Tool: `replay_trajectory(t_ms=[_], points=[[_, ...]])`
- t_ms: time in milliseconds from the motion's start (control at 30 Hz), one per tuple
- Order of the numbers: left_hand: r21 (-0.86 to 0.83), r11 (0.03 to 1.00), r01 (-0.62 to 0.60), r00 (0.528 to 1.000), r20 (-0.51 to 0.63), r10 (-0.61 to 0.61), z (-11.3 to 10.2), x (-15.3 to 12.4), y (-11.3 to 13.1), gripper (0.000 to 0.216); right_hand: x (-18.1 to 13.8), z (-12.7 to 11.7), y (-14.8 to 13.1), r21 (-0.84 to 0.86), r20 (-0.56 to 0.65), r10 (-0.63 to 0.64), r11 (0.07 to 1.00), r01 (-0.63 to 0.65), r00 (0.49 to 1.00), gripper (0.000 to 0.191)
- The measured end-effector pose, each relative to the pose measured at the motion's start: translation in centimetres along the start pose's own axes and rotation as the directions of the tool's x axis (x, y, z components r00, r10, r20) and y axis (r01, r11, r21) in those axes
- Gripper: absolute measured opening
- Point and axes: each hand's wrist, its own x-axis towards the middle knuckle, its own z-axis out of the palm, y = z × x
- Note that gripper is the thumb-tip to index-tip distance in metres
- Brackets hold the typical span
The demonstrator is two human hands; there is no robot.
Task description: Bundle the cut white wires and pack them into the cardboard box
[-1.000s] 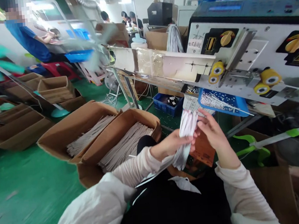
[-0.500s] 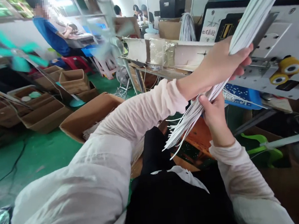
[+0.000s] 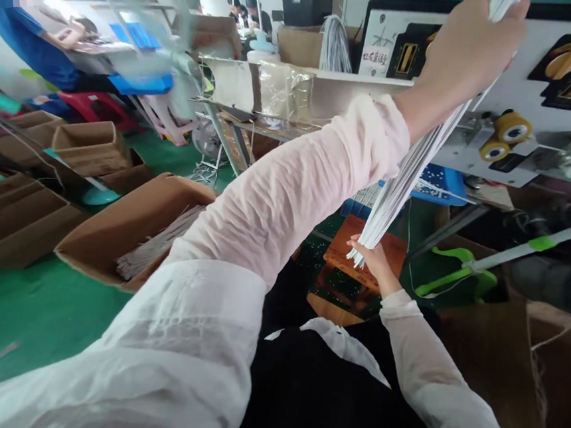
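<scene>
My left hand (image 3: pixel 470 44) is raised high at the upper right, fingers wrapped round a long bundle of thin white wires (image 3: pixel 411 163) that slants down toward my lap. My right hand (image 3: pixel 374 259) sits low at the bundle's bottom end, touching the wire tips; its fingers are mostly hidden behind them. My left arm in a pale sleeve crosses the middle of the view.
A wire-cutting machine with yellow rollers (image 3: pixel 510 128) stands at the right, a blue tray (image 3: pixel 437 184) below it. Open cardboard boxes holding cut wires (image 3: pixel 137 233) lie on the green floor at left. Other people sit at tables (image 3: pixel 242 11) in the back.
My left hand has lifted the wire bundle higher and to the right. My right hand has slid down from mid-bundle to its lower tips.
</scene>
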Motion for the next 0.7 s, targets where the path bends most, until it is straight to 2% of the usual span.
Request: replay_trajectory(t_ms=[100,167,267,300,400,533,600,700], points=[[-0.061,0.997,0.044,0.999,0.022,-0.042,1.0,-0.1,-0.9,0.03,0.6,-1.3,1.9,0.086,-0.11,0.02,0.996,-0.01,0.994,0.046],[-0.162,0.977,0.135,0.983,0.146,-0.112,0.8,-1.6,-1.4,0.039,0.8,-2.0,2.7,0.13,-0.155,0.018,0.991,0.002,0.988,0.048],[-0.223,0.932,0.285,0.923,0.325,-0.205,-0.6,-5.5,-2.5,0.056,0.6,-3.1,4.0,0.124,-0.198,-0.003,0.992,0.028,0.98,0.047],[-0.216,0.929,0.302,0.921,0.317,-0.226,-1.2,-6.8,-3.0,0.056,0.6,-3.6,4.5,0.11,-0.212,-0.007,0.993,0.031,0.977,0.047],[-0.204,0.94,0.275,0.954,0.176,-0.241,-2.8,-8.9,-4.0,0.04,1.3,-5.0,5.6,0.079,-0.269,-0.022,0.996,0.045,0.963,0.051],[-0.3,0.943,0.147,0.989,0.037,-0.143,-4.1,-7.7,-3.9,0.015,2.7,-7.2,5.9,0.023,-0.357,-0.093,0.994,0.108,0.929,0.053],[-0.381,0.923,0.061,0.998,-0.004,-0.067,-4.9,-7.3,-3.6,0.014,3.0,-8.5,5.9,-0.052,-0.382,-0.142,0.99,0.132,0.913,0.05],[-0.44,0.898,-0.017,0.998,-0.066,-0.014,-6.5,-8.5,-4.0,0.018,2.8,-10.0,6.3,-0.204,-0.374,-0.208,0.969,0.139,0.904,0.045]])
